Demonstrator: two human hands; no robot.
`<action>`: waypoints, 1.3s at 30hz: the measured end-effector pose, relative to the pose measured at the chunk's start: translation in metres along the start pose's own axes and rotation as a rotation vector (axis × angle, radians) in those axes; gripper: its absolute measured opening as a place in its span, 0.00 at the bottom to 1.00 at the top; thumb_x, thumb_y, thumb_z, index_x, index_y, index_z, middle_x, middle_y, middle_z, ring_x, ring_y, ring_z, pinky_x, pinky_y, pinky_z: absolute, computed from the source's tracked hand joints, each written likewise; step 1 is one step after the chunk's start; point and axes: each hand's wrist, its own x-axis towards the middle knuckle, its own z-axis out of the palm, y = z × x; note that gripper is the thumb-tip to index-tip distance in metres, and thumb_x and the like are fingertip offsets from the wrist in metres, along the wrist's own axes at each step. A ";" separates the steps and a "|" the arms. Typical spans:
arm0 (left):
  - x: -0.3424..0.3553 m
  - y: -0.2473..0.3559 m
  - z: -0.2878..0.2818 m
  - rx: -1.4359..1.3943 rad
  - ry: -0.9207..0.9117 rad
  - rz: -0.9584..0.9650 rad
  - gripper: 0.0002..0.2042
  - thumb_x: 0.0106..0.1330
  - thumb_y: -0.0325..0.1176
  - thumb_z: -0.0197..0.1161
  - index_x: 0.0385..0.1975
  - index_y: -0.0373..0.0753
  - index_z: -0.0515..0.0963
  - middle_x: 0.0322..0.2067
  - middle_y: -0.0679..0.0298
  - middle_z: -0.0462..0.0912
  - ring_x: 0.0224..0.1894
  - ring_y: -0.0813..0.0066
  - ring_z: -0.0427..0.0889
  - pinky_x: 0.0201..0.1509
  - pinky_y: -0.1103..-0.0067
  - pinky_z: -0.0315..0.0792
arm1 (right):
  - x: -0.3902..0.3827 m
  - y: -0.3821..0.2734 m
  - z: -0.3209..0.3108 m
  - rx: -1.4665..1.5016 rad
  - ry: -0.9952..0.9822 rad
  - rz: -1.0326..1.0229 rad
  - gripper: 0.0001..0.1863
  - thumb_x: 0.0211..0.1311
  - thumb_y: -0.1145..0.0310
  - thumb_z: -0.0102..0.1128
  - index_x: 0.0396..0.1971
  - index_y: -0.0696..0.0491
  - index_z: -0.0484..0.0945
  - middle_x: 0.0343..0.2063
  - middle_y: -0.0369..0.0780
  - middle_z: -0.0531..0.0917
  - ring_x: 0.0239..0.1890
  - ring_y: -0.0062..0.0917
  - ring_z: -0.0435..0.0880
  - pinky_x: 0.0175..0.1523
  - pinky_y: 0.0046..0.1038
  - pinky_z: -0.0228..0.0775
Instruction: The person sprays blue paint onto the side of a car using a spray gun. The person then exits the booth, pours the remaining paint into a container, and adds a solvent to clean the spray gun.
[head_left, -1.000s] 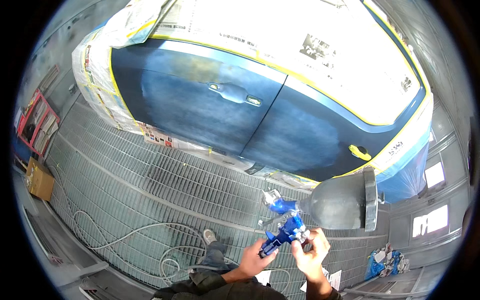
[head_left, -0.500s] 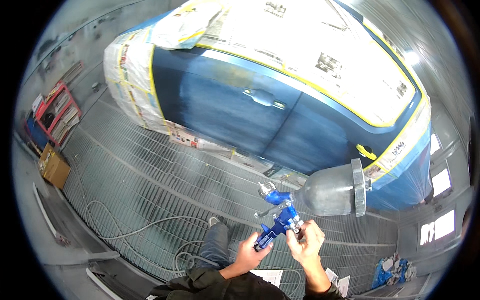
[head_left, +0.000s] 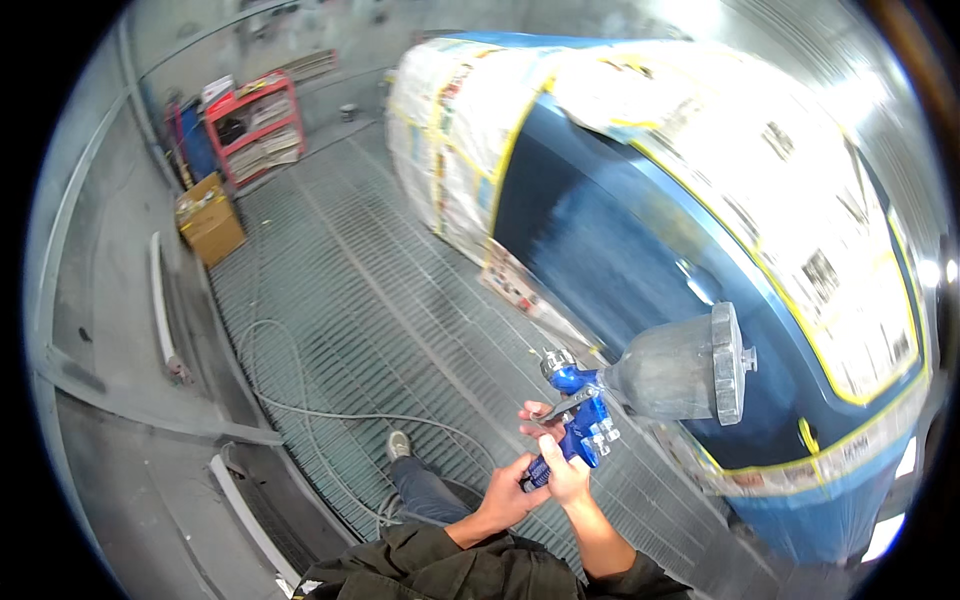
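Note:
A spray gun (head_left: 583,432) with a blue body and a large, cloudy paint cup (head_left: 665,370) is held in front of me. The cup points right, and the silver nozzle end points up and left. My right hand (head_left: 565,475) wraps the handle, with fingers reaching toward the trigger. My left hand (head_left: 505,497) grips the lower end of the same handle. Beyond the gun stands a blue car side (head_left: 610,235), patchy in tone. Masking paper (head_left: 790,185) edged with yellow tape covers the car around it. The cup hides part of the lower panel.
A pale hose (head_left: 340,412) loops over the grated floor (head_left: 330,300) near my foot. At the far left stand a red shelf rack (head_left: 228,135) and a cardboard box (head_left: 210,222). Grey wall panels (head_left: 110,330) run along the left side.
The view has swung left, so the car sits further right. My right hand has moved from the knobs at the gun's rear to the handle. My left hand remains at the handle's lower end.

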 end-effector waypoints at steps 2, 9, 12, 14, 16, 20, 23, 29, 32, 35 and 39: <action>0.013 0.020 -0.051 0.020 -0.014 -0.136 0.13 0.56 0.30 0.68 0.36 0.34 0.72 0.29 0.67 0.77 0.33 0.84 0.73 0.36 0.82 0.69 | 0.047 0.008 0.041 0.049 -0.139 0.001 0.24 0.67 0.61 0.55 0.58 0.59 0.69 0.54 0.46 0.76 0.60 0.31 0.72 0.63 0.38 0.67; 0.069 0.038 -0.179 -0.013 0.238 0.005 0.18 0.60 0.29 0.63 0.48 0.34 0.67 0.32 0.64 0.77 0.34 0.78 0.76 0.38 0.78 0.71 | 0.171 0.032 0.184 0.267 -0.357 0.234 0.24 0.71 0.59 0.49 0.61 0.58 0.66 0.58 0.45 0.72 0.63 0.34 0.71 0.43 0.38 0.84; 0.086 0.055 -0.221 -0.171 0.131 0.010 0.20 0.63 0.28 0.59 0.54 0.34 0.64 0.38 0.60 0.77 0.40 0.74 0.77 0.47 0.75 0.71 | 0.206 0.023 0.223 0.205 -0.366 0.224 0.25 0.70 0.59 0.50 0.61 0.58 0.66 0.57 0.45 0.72 0.62 0.34 0.72 0.42 0.38 0.84; 0.099 0.070 -0.244 -0.325 0.081 0.032 0.22 0.64 0.29 0.58 0.57 0.33 0.64 0.43 0.58 0.77 0.45 0.71 0.78 0.54 0.74 0.69 | 0.229 0.008 0.246 0.127 -0.336 0.252 0.20 0.68 0.63 0.53 0.54 0.60 0.71 0.49 0.43 0.77 0.51 0.28 0.79 0.38 0.32 0.84; 0.107 0.088 -0.253 -0.543 0.129 0.055 0.24 0.69 0.28 0.57 0.64 0.31 0.62 0.49 0.59 0.77 0.50 0.74 0.77 0.59 0.76 0.67 | 0.247 0.006 0.255 0.028 -0.322 0.283 0.17 0.68 0.64 0.54 0.49 0.61 0.73 0.43 0.42 0.80 0.44 0.24 0.80 0.34 0.27 0.83; 0.127 0.077 -0.281 -0.470 0.158 -0.046 0.16 0.68 0.29 0.63 0.52 0.28 0.74 0.44 0.61 0.82 0.46 0.80 0.80 0.53 0.82 0.72 | 0.274 -0.017 0.279 0.049 -0.291 0.321 0.15 0.65 0.64 0.61 0.45 0.59 0.78 0.40 0.40 0.83 0.38 0.22 0.84 0.28 0.24 0.81; 0.146 0.076 -0.289 -0.553 0.156 -0.074 0.13 0.64 0.25 0.66 0.47 0.26 0.77 0.39 0.62 0.84 0.41 0.79 0.82 0.48 0.83 0.75 | 0.292 -0.008 0.273 -0.096 -0.308 0.316 0.16 0.65 0.63 0.61 0.44 0.59 0.78 0.41 0.41 0.83 0.38 0.25 0.84 0.28 0.25 0.81; 0.184 0.067 -0.284 -0.572 0.083 -0.109 0.17 0.65 0.28 0.67 0.49 0.25 0.77 0.42 0.57 0.85 0.45 0.77 0.83 0.51 0.83 0.75 | 0.320 -0.007 0.258 -0.067 -0.280 0.324 0.15 0.67 0.65 0.57 0.45 0.61 0.76 0.40 0.43 0.82 0.39 0.25 0.83 0.27 0.24 0.81; 0.208 0.066 -0.276 -0.468 0.090 -0.125 0.16 0.65 0.29 0.67 0.48 0.26 0.78 0.41 0.58 0.85 0.45 0.78 0.83 0.51 0.83 0.75 | 0.342 -0.006 0.236 -0.087 -0.295 0.335 0.15 0.67 0.65 0.56 0.47 0.61 0.76 0.41 0.43 0.82 0.41 0.26 0.83 0.28 0.26 0.81; 0.240 0.064 -0.266 -0.343 0.087 -0.067 0.14 0.65 0.30 0.67 0.46 0.28 0.80 0.40 0.60 0.86 0.44 0.80 0.82 0.50 0.84 0.75 | 0.370 -0.009 0.217 -0.059 -0.337 0.315 0.18 0.67 0.64 0.54 0.50 0.61 0.75 0.45 0.45 0.81 0.43 0.29 0.83 0.30 0.28 0.83; 0.285 0.066 -0.254 -0.335 0.091 -0.035 0.13 0.65 0.28 0.67 0.46 0.29 0.81 0.38 0.60 0.86 0.42 0.80 0.83 0.47 0.84 0.76 | 0.406 -0.018 0.201 0.011 -0.343 0.275 0.14 0.67 0.67 0.56 0.47 0.60 0.77 0.43 0.42 0.83 0.42 0.26 0.85 0.28 0.26 0.82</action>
